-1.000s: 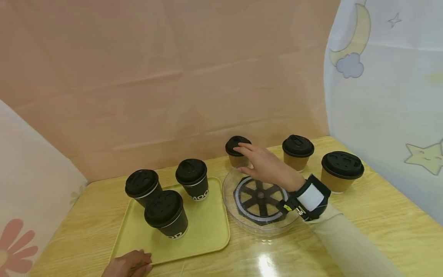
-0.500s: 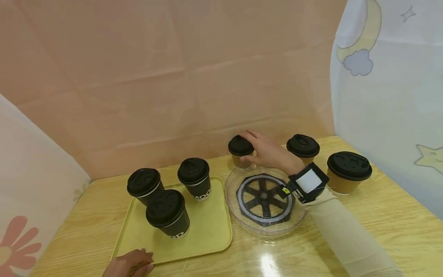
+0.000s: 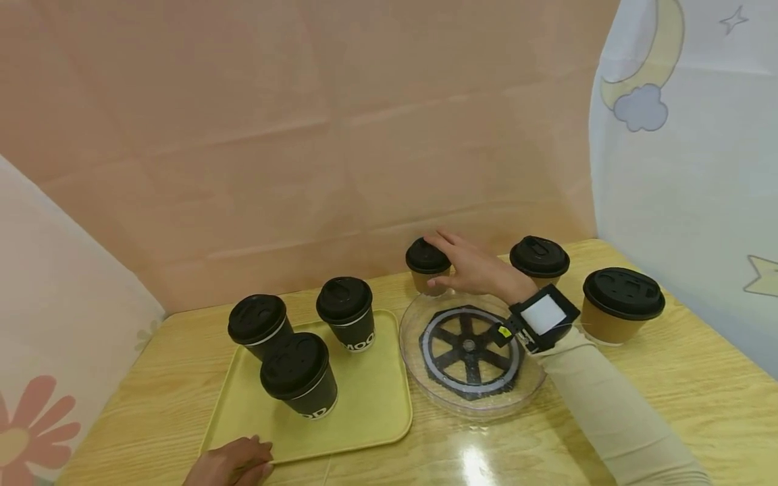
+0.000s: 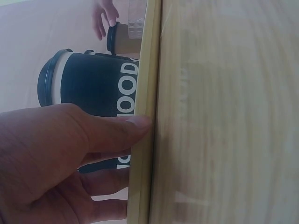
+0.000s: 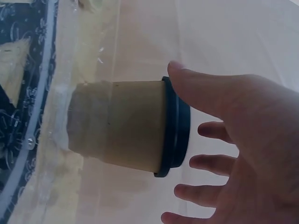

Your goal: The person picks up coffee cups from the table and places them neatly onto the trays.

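My left hand (image 3: 229,462) is at the near left corner of a yellow tray (image 3: 371,437). In the left wrist view the thumb lies over the tray's rim and the fingers pass behind it, pinching the edge. Upright on the tray stand three black paper coffee cups (image 3: 316,398) with black lids. My right hand (image 3: 477,270) reaches to a small brown paper coffee cup (image 3: 429,280) at the back. In the right wrist view its thumb overlaps the edge of the black lid (image 5: 175,135), while the other fingers spread apart beyond the lid. Contact with the cup cannot be told.
A round clear plastic turntable (image 3: 419,368) with a dark spoked centre lies beneath my right forearm. Further right stand a brown lidded cup (image 3: 539,258) and a larger brown cup (image 3: 614,329). A cloth backdrop (image 3: 365,135) rises behind the wooden table (image 3: 687,378).
My right hand has moved back, its fingers coming from in front of the small brown cup to around its lid's right side. My left hand stays at the tray. The head view shifts slightly.
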### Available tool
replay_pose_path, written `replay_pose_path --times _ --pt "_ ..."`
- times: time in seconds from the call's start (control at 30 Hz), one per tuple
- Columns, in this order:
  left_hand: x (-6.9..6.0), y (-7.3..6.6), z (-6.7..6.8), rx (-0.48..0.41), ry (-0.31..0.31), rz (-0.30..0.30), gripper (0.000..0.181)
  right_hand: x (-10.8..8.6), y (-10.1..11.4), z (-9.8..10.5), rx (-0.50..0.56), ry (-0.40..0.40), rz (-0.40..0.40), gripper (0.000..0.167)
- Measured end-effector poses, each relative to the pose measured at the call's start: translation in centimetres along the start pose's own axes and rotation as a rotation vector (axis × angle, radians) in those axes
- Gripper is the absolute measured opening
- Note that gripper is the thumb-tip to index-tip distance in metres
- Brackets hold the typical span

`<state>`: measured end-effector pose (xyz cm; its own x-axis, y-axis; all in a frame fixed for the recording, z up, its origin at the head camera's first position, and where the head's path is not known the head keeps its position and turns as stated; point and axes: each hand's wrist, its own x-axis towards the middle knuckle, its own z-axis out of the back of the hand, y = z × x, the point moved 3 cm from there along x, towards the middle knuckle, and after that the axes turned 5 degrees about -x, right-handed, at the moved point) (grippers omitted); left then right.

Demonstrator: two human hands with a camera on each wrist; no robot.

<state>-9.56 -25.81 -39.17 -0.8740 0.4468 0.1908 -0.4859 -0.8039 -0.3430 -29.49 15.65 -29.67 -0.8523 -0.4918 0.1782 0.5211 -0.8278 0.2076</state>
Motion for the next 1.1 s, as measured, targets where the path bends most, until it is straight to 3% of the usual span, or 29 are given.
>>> replay_pose_path --times 0.17,0.4,0.77,1.1 --pt "0.0 0.0 -0.3 0.04 -0.03 -0.009 0.01 0.2 -0.3 -0.7 0.005 0.031 -0.01 0.086" --pt "0.0 0.0 -0.3 0.037 -0.009 0.01 0.007 0.2 -0.4 -1.3 0.009 0.047 -0.009 0.086" --pt "0.0 -0.2 -0.2 -0.004 -0.114 -0.107 0.014 0.5 -0.6 -1.8 0.045 -0.005 0.02 0.068" --pt "-0.1 -0.1 -0.2 -0.006 -0.082 -0.058 0.012 0.9 -0.3 -1.5 0.059 -0.038 0.005 0.062"
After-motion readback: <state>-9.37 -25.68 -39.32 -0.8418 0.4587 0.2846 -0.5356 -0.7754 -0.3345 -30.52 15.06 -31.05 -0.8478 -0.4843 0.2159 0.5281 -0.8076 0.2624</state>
